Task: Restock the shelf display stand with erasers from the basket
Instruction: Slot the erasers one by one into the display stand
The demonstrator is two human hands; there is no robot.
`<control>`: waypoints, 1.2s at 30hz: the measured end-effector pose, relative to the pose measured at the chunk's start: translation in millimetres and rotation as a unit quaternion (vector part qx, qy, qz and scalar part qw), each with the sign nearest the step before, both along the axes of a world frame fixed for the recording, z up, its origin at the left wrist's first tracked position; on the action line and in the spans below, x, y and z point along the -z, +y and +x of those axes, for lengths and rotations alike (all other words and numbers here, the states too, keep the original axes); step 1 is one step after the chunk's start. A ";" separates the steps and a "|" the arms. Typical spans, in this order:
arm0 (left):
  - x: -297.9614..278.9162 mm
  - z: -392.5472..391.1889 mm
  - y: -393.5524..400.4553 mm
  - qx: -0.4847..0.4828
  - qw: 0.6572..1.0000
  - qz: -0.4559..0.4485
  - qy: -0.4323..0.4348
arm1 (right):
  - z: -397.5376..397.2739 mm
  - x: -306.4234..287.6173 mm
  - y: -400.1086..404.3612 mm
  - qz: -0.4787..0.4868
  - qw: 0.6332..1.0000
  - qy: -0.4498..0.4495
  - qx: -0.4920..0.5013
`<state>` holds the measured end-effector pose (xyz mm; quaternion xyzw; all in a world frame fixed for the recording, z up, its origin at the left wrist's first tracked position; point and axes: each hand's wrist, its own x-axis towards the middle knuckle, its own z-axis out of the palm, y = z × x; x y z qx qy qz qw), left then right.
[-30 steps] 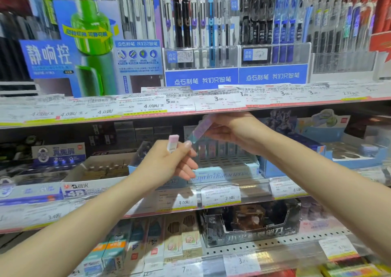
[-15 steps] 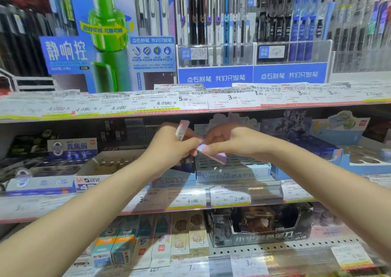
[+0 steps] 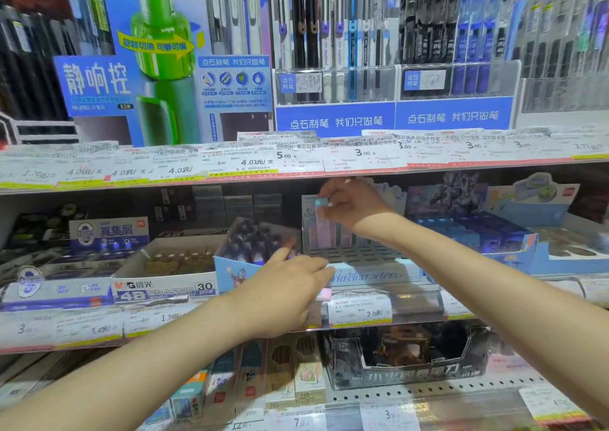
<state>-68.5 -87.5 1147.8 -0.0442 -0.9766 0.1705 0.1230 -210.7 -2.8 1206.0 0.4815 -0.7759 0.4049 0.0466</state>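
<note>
Right hand is pinching a blue eraser above the display stand to slot it, while left hand is gripping a pink eraser ready below.

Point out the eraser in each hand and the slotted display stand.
Teal-capped eraser (image 3: 320,202), head view: its top end at the right fingertips.
Pink eraser (image 3: 323,293), head view: end showing under the left hand.
Display stand (image 3: 359,254), head view: empty grid slots.

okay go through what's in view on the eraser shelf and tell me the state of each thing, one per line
Right hand: raised at the stand's back row, pinching a light blue eraser.
Left hand: lower, at the stand's front, holding a pink eraser.
Display stand: mostly empty slots, a few erasers upright at the back.
White eraser box: open-topped, stocked.
</note>
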 end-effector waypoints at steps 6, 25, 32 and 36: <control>-1.3 1.2 -1.2 -0.003 1.000 0.009 -0.004 | -9.2 10.8 -6.7 -0.012 1.000 0.029 -0.004; -2.1 1.7 -3.8 0.016 0.999 0.025 0.014 | -4.4 15.8 -7.4 0.039 0.994 0.104 0.008; -0.2 -0.2 -5.0 0.015 0.999 0.024 0.021 | -10.6 35.8 -6.2 0.043 0.967 0.249 0.036; -0.6 1.1 -3.7 0.015 0.999 0.025 0.017 | -13.0 40.1 -4.7 0.031 0.970 0.239 0.023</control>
